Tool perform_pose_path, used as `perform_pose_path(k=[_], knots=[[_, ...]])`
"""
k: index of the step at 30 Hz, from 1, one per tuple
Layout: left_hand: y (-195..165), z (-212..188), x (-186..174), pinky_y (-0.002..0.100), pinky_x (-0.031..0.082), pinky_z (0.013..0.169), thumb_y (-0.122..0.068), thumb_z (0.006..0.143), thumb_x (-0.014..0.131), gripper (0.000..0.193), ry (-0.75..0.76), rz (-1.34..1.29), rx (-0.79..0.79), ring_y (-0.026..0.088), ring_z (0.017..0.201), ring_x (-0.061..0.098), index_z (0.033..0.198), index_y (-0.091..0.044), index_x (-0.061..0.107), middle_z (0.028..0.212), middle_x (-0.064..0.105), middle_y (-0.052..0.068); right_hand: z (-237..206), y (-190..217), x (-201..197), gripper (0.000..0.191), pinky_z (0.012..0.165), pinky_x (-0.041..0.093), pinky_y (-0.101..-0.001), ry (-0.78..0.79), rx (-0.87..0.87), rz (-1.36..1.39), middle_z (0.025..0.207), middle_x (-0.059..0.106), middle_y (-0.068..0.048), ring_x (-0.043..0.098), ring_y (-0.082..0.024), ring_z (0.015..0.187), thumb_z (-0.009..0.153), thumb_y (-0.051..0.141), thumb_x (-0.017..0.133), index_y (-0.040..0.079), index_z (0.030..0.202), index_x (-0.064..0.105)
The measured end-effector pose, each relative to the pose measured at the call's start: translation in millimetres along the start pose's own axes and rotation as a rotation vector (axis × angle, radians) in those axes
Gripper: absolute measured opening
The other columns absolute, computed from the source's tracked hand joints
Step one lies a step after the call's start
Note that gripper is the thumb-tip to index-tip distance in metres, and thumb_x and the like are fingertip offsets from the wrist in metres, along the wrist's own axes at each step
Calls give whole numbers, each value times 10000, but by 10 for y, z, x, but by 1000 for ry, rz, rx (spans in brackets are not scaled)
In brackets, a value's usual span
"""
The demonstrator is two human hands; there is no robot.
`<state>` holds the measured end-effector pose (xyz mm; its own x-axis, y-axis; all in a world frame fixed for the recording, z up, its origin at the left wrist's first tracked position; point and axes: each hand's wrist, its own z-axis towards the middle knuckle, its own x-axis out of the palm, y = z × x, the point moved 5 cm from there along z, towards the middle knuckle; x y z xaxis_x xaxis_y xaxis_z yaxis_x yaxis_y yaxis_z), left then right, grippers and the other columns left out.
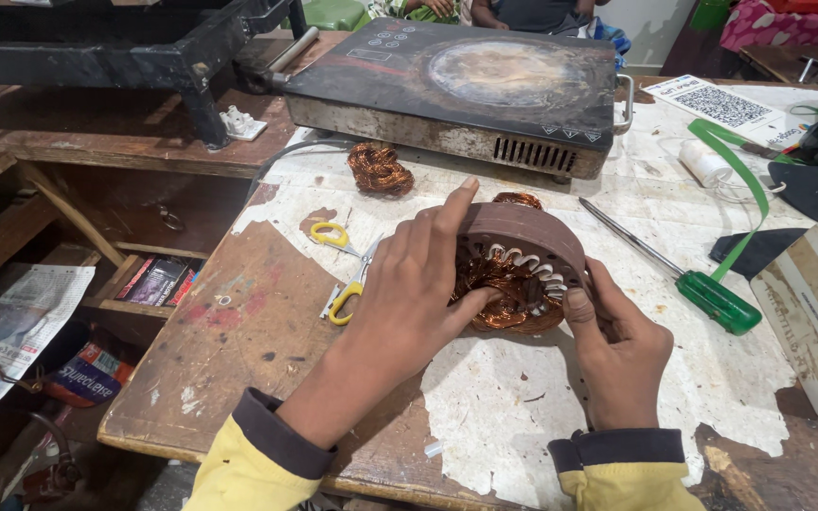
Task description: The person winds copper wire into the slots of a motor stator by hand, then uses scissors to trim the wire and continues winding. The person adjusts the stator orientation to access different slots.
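copper windings (508,289) fill the middle of the motor stator (523,255), which stands tilted on its edge on the worn workbench (257,322), just in front of the induction cooktop (456,85). my left hand (409,293) is spread over the near face of the stator, index finger up along its brown rim, thumb pressed into the coils. my right hand (617,345) clamps the rim from the right, thumb on the edge by the white slot sleeves. both grips are closed on the stator, holding it steady.

i judge this as the stage of seating the coils into the slots by hand. the next push calls for gentle thumb pressure, since thin wire can kink or lose its coating.

yellow-handled scissors (343,274) lie just left of my left hand, a green-handled screwdriver (688,279) to the right, and a loose copper coil (381,168) near the cooktop.
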<state>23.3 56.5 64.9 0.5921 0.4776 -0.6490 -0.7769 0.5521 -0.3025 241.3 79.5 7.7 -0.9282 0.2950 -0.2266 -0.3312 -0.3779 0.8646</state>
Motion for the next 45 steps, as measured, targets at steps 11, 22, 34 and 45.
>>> perform_pose_path(k=[11, 22, 34, 45], knots=[[-85, -4, 2, 581, 440, 1002, -292, 736, 899, 1182, -44, 30, 60, 434, 1150, 548, 1586, -104, 101, 1272, 511, 266, -19, 31, -14, 493, 861, 615, -311, 1, -10, -16, 1129, 758, -179, 738, -190, 1003, 954, 254, 689, -19, 1360, 631], [-16, -40, 186, 529, 512, 895, -286, 779, 896, 1035, -129, 142, 104, 435, 980, 611, 1521, -1, 232, 1211, 564, 323, 15, 34, -13, 483, 858, 600, -300, 5, -25, -32, 1108, 763, -168, 728, -178, 990, 975, 260, 678, -14, 1370, 636], [80, -43, -6, 576, 271, 1200, -250, 878, 818, 1088, 186, -166, 56, 531, 1484, 280, 1584, -107, 3, 1600, 194, 374, -14, 35, -39, 470, 841, 600, -292, -21, -98, -95, 1091, 768, -160, 733, -166, 971, 967, 241, 716, -19, 1353, 651], [-498, -349, -11, 416, 540, 985, -166, 976, 768, 703, -170, 68, 379, 338, 1162, 585, 1523, -143, 328, 1288, 526, 184, -44, 60, -31, 462, 742, 595, -276, -31, -96, -167, 1010, 789, -139, 738, -130, 866, 946, 233, 722, 7, 1345, 669]])
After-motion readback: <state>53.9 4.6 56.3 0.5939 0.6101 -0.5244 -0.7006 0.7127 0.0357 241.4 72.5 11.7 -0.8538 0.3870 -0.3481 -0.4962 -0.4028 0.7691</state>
